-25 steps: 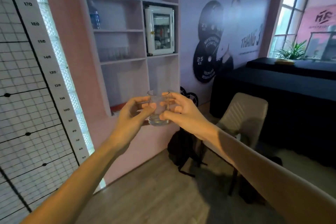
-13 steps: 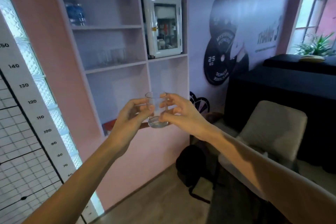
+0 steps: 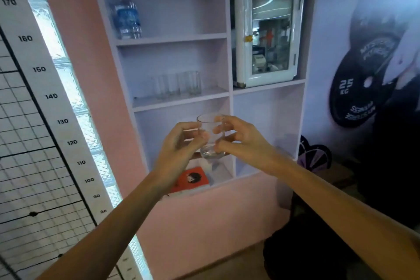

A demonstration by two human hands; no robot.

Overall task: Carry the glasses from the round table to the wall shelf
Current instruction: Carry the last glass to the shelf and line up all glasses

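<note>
On middle shelf (image 3: 181, 100), empty glasses (image 3: 179, 85).

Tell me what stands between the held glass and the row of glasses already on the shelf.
In the head view, only the shelf board's front edge and open air separate the held glass from the row of glasses above it.

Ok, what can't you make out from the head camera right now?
- Round table: out of frame.
- Count of glasses on the shelf: clear and blurred, overlapping.
- Held glass: sides covered by left hand and right hand.
- Book: partly behind the left wrist.
</note>
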